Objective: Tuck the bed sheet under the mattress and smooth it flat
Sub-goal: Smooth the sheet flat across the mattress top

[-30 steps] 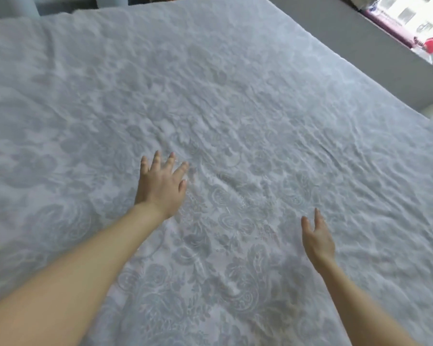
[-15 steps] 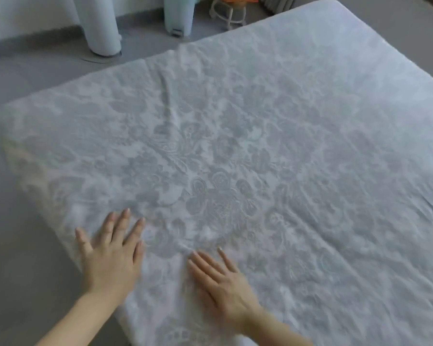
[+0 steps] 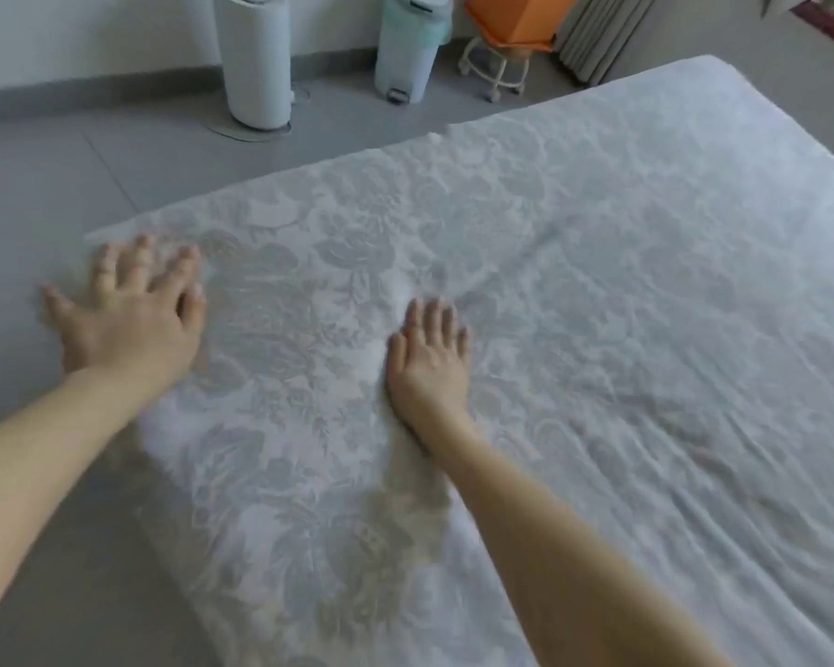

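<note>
The white floral-patterned bed sheet (image 3: 574,305) runs off the right and bottom edges, hiding the mattress. At the sheet's left corner the left hand (image 3: 126,324) is motion-blurred; its contact cannot be told. Beyond the sheet, the top edge crops a white cylindrical appliance (image 3: 256,65), a pale green pedal bin (image 3: 408,50) and an orange-topped stool (image 3: 516,16).

White sheet (image 3: 574,291) (grey floral damask)

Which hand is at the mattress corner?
The left hand, fingers spread at the corner of the sheet beside the floor; the right hand lies flat farther in.
</note>
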Available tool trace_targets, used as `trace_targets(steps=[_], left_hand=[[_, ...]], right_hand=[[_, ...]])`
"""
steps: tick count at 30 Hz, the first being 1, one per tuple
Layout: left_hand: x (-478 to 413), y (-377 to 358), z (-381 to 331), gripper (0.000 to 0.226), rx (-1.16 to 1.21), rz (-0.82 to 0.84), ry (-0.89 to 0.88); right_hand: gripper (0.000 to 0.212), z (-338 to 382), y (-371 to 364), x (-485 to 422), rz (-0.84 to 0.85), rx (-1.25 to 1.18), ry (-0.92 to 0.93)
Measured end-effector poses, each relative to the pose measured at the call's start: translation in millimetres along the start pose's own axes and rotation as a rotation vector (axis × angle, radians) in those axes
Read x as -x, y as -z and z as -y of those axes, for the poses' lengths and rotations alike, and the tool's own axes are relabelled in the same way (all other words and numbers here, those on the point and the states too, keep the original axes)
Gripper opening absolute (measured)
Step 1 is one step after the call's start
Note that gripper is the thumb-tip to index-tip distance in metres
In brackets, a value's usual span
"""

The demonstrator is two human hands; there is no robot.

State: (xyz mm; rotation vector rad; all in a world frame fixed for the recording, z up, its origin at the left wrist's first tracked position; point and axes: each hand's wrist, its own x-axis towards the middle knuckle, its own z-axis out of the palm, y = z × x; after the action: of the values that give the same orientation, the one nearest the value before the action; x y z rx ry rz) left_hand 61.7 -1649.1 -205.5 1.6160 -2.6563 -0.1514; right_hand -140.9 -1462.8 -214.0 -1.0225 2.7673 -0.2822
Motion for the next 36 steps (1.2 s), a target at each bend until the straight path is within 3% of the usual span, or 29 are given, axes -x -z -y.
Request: trace_targets(steps=[3, 5, 6, 7, 9, 11, 13, 16, 20, 24, 26, 29, 32, 34, 36], left_hand=[[-4.6, 8.6, 13.9, 0.052, 0.106, 0.126, 0.151], [-5.0, 22.8, -2.3, 0.052, 0.070, 0.152, 0.211], [-6.8, 36.1, -16.5, 0.053, 0.047, 0.107, 0.195], [-9.8, 46.4, -36.0, 0.054, 0.030, 0.015, 0.109], [-14.2, 59.4, -87.5, 0.055, 0.028, -0.142, -0.216], [-24.2, 50.5, -125.9, 0.054, -0.035, -0.082, -0.507], [-45.3, 28.5, -118.7, 0.053, -0.141, 0.043, -0.451], [-68.0, -3.5, -74.2, 0.051, -0.061, -0.007, -0.204], [-72.6, -25.2, -71.4, 0.050, -0.027, -0.009, -0.142], [-49.8, -6.0, -93.5, 0.053, -0.002, 0.127, 0.025], [-20.1, 16.6, -117.4, 0.054, -0.050, 0.118, 0.032], [42.0, 38.4, -159.5, 0.055, -0.053, 0.128, -0.185], [113.0, 33.4, -204.3, 0.052, -0.008, 0.163, -0.534], [174.8, 23.6, -238.5, 0.060, 0.016, 0.199, -0.789], [250.9, 2.0, -260.5, 0.073, -0.044, 0.332, -0.858]], right_hand=[[0.053, 72.6, -9.6, 22.2, 0.110, -0.035, 0.384], [0.052, 44.5, 12.8, 21.6, 0.180, 0.006, 0.603], [0.052, 20.9, 27.5, 9.5, 0.154, 0.018, 0.593], [0.053, -6.1, 42.7, -6.4, 0.075, 0.002, 0.467], [0.056, -67.5, 65.1, -39.4, -0.071, -0.065, -0.046], [0.060, -117.3, 78.0, -55.6, -0.055, -0.056, -0.516], [0.060, -121.6, 72.9, -69.0, 0.038, 0.039, -0.637], [0.055, -48.0, 35.9, -98.5, 0.043, 0.070, -0.252], [0.049, 49.7, -8.4, -60.1, 0.060, -0.010, 0.207], [0.047, 32.5, 9.1, 28.0, 0.172, -0.181, 0.539], [0.050, 0.1, 33.4, 48.3, 0.122, -0.380, 0.497], [0.058, -85.8, 73.5, 66.2, -0.089, -0.392, 0.145], [0.065, -192.3, 100.9, 110.1, 0.018, -0.130, -0.147], [0.064, -251.6, 101.9, 171.8, 0.168, 0.021, -0.201], [0.064, -284.8, 88.0, 264.7, 0.279, 0.057, -0.062]])
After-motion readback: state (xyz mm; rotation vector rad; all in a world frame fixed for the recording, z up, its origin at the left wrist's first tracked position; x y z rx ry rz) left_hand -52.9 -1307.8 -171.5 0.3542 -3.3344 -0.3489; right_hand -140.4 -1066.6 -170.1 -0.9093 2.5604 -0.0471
